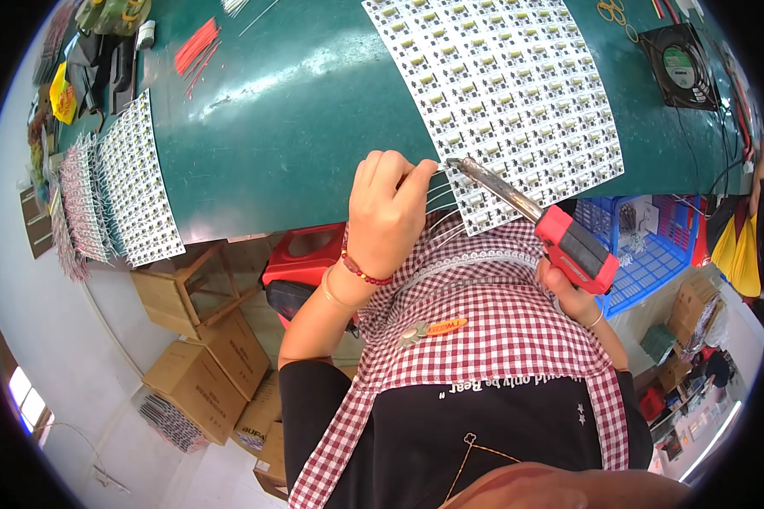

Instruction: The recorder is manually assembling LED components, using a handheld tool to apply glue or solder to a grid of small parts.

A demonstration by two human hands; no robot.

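Note:
A large white panel of small circuit boards [530, 93] lies on the green table, its near edge by my lap. My left hand [388, 197] is closed in a pinch on a thin white wire [439, 168] at the panel's left edge. Several more white wires [441, 202] stick out from that edge below it. My right hand [563, 291] grips the red and black handle of a soldering iron [577, 248]. The iron's metal tip meets the panel's edge right beside the left fingertips; whether it touches the wire I cannot make out.
Another board panel [140, 182] with bundled wires [85, 199] lies at the far left. Red wires [198, 47] rest on the green table [272, 127]. A black fan [679, 66] stands at right. Below are a blue crate [645, 263], a red stool [301, 259] and cardboard boxes [197, 386].

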